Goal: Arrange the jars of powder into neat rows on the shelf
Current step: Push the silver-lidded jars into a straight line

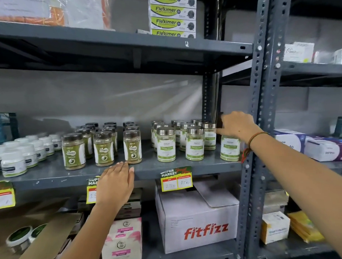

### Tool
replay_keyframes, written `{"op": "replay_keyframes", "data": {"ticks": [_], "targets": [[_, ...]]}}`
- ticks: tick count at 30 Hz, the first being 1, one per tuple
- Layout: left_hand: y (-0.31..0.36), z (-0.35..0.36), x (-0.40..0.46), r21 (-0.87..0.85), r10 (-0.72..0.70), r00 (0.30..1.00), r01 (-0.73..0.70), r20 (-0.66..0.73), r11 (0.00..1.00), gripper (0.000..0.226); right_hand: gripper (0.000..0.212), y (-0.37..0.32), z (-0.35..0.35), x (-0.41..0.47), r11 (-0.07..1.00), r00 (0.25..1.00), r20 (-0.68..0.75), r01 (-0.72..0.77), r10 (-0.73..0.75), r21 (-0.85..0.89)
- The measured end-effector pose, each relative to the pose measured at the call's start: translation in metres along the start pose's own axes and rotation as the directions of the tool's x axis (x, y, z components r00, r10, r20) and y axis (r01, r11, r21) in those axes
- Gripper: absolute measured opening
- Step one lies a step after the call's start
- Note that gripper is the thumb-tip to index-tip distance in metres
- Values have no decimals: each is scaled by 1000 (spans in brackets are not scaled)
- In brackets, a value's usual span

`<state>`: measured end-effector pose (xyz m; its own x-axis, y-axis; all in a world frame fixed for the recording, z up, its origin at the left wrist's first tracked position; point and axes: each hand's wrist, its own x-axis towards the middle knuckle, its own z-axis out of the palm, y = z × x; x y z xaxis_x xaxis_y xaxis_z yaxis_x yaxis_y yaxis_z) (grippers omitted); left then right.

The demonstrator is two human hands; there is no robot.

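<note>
Green-labelled powder jars stand on the grey shelf (202, 165). Dark-lidded jars (103, 149) form three rows at the middle, the front ones (74, 152) (132, 147) near the edge. Silver-lidded jars (165, 144) stand in rows to the right. My right hand (238, 126) rests over the top of the rightmost silver-lidded jar (230, 149), hiding its lid, with fingertips touching the neighbouring jar (209, 137). My left hand (116, 183) lies flat against the shelf's front edge, just below the dark-lidded jars, holding nothing.
Small white jars (14, 162) fill the shelf's left end. Yellow price tags (176, 181) hang from the front edge. A steel upright (258, 89) stands right of my right hand. Below sit a white fitfizz carton (198, 223) and pink boxes (123, 240).
</note>
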<state>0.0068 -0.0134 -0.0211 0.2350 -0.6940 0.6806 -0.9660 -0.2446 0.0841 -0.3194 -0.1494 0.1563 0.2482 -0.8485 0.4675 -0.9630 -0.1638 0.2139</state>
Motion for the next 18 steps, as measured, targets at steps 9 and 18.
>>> {"op": "replay_keyframes", "data": {"ticks": [9, 18], "targets": [[1, 0, 0, 19, -5, 1000, 5, -7, 1000, 54, 53, 4, 18, 15, 994, 991, 120, -50, 62, -98], [1, -1, -1, 14, -6, 1000, 6, -18, 1000, 52, 51, 3, 32, 29, 991, 996, 87, -32, 21, 129]]}}
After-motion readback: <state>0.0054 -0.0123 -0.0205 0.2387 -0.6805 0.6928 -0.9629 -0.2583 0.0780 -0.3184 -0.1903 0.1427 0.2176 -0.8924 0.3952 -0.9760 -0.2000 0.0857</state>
